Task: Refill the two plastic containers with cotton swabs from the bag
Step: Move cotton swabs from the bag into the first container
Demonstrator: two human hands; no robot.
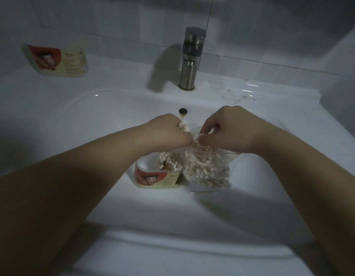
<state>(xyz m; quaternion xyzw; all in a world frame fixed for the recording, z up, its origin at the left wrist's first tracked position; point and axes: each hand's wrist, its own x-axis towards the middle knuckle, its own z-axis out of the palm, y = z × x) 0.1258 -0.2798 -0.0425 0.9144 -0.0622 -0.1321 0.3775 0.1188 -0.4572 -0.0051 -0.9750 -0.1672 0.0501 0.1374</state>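
A white plastic container (pixel 152 177) with a red cartoon label stands in the sink basin, partly filled with cotton swabs (pixel 168 159). Touching its right side is a clear plastic bag (pixel 207 169) full of swabs. My left hand (pixel 168 131) grips a bundle of swabs (pixel 183 126) just above the container and the bag's mouth. My right hand (pixel 228 128) pinches the bag's upper edge. A second container (pixel 57 60) with the same label lies on the counter at the back left; its contents do not show.
The white sink (pixel 93 124) fills the middle of the view, with an overflow hole (pixel 183 111) in its back wall. A steel faucet (pixel 190 58) rises behind it. Scraps of debris (pixel 242 97) lie on the counter at the back right.
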